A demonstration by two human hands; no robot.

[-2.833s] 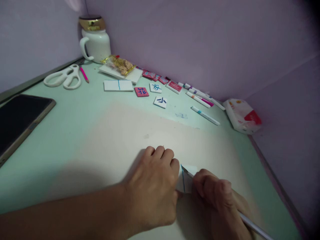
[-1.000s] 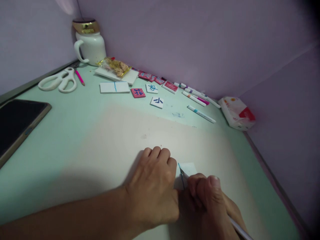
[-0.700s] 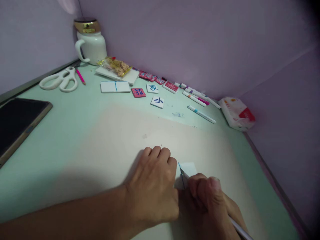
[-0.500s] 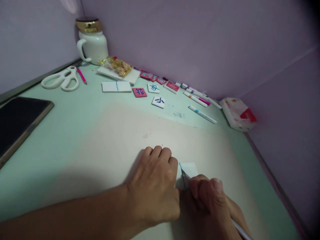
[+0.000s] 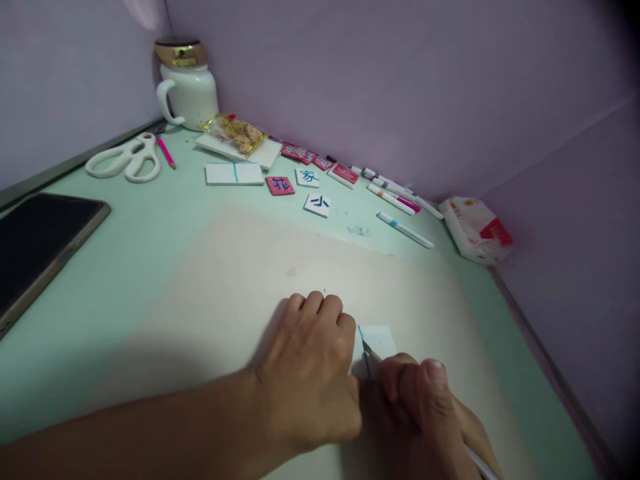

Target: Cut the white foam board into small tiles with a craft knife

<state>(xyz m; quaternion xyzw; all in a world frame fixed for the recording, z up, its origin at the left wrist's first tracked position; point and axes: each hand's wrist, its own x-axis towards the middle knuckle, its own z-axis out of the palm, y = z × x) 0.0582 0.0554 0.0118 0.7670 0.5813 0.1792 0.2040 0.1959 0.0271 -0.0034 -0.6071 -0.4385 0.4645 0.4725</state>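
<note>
A single camera on the person's head looks forward and down across the bench (image 5: 135, 253) into a corner of the lilac walls (image 5: 400, 80). The hands (image 5: 311, 377) fill the near foreground, low and close; the mug (image 5: 193, 97) stands farthest off, upper left. The top right corner goes black, possibly the lens's edge.
</note>
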